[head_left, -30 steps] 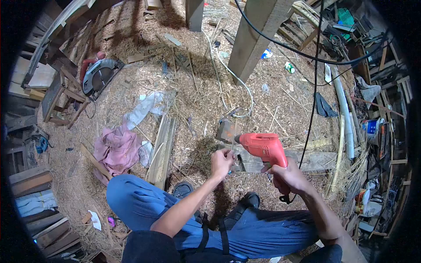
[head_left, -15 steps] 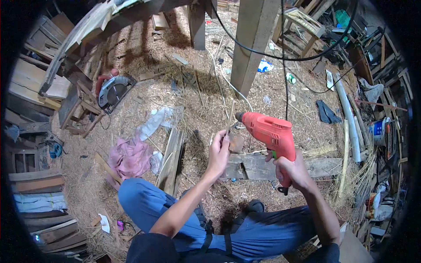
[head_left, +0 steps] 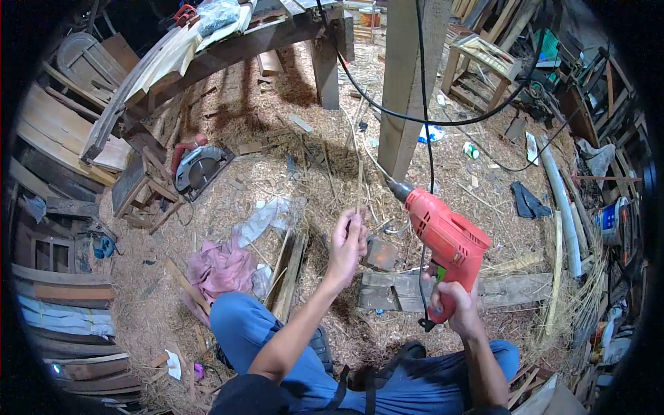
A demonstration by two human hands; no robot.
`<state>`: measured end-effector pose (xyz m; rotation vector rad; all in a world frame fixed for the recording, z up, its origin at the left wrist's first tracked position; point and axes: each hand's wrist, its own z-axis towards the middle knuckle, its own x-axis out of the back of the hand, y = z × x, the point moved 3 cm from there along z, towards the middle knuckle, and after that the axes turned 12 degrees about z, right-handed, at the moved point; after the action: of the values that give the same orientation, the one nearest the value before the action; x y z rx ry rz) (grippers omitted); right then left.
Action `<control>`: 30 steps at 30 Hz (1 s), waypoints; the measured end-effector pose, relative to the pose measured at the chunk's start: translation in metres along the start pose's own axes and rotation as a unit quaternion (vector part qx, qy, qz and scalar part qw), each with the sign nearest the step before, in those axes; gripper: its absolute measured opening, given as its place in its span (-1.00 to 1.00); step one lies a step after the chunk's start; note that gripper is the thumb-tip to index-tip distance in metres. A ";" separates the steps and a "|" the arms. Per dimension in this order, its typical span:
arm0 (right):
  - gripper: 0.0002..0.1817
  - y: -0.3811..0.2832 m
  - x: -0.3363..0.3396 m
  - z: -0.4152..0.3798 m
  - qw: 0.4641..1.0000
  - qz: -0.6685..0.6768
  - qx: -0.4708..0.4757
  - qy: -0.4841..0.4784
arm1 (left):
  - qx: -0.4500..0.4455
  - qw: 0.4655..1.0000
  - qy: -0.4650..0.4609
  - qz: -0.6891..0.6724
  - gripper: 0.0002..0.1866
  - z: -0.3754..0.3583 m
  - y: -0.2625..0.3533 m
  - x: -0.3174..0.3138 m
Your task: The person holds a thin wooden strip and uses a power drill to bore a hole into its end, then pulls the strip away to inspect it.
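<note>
My right hand (head_left: 458, 303) is wrapped round the handle of a red electric drill (head_left: 446, 228), its fingers at the green trigger. The drill's dark chuck and thin bit point up and left, close to the foot of a wooden post in this view. My left hand (head_left: 348, 243) is closed on a thin wooden stick (head_left: 360, 181), which stands up from the fingers, left of the drill bit. Below the drill, a squarish brown block (head_left: 380, 254) lies beside a grey wooden plank (head_left: 494, 291) on the ground.
A circular saw (head_left: 199, 169) rests by a small wooden frame at the left. Pink cloth (head_left: 221, 271) lies near my knee. The wooden post (head_left: 408, 90) stands ahead, with a black cable (head_left: 423, 104) hanging across it. Wood shavings cover the floor.
The drill has shifted right and slightly down, and its bit now shows apart from the stick. My left hand has moved little. The whole view has shifted, showing more of the far bench.
</note>
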<state>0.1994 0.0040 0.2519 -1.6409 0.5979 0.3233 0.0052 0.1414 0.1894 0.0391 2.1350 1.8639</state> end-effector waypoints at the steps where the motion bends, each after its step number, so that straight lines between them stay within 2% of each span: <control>1: -0.46 0.002 -0.001 -0.003 1.000 0.004 0.001 -0.001 | -0.001 1.000 0.000 0.004 -0.68 -0.001 0.001 0.000; 8: -0.41 0.017 0.001 -0.017 0.999 0.014 -0.038 -0.006 | 0.019 1.000 -0.004 -0.002 -0.63 -0.001 -0.003 -0.001; 11: -0.56 0.020 0.003 -0.021 0.998 -0.056 -0.030 -0.021 | 0.023 1.000 0.009 0.011 -0.64 -0.001 -0.001 0.000; 12: -0.33 0.022 0.004 -0.022 0.994 -0.096 -0.047 -0.025 | 0.025 0.999 0.022 0.016 -0.64 -0.002 0.001 0.001; 13: -0.33 0.022 0.002 -0.022 0.994 -0.095 -0.047 -0.027 | 0.024 0.999 0.023 0.017 -0.64 -0.001 0.000 0.001; 18: -0.52 0.026 0.006 -0.026 0.986 -0.135 -0.077 -0.063 | -0.009 0.999 0.039 0.024 -0.64 -0.001 -0.006 0.002; 21: -0.57 0.022 -0.003 -0.028 0.987 -0.142 -0.065 -0.045 | 0.001 0.998 0.052 0.028 -0.64 -0.003 -0.004 0.000; 25: -0.58 0.027 0.003 -0.032 0.985 -0.149 -0.074 -0.049 | -0.008 0.999 0.043 0.030 -0.64 -0.004 -0.004 0.001; 30: -0.59 0.019 -0.007 -0.033 0.991 -0.126 -0.038 -0.030 | -0.011 0.998 0.039 0.047 -0.64 -0.003 -0.004 0.000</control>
<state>0.1785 -0.0279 0.2450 -1.7517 0.3314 0.2115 0.0047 0.1377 0.1857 0.0626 2.1994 1.9723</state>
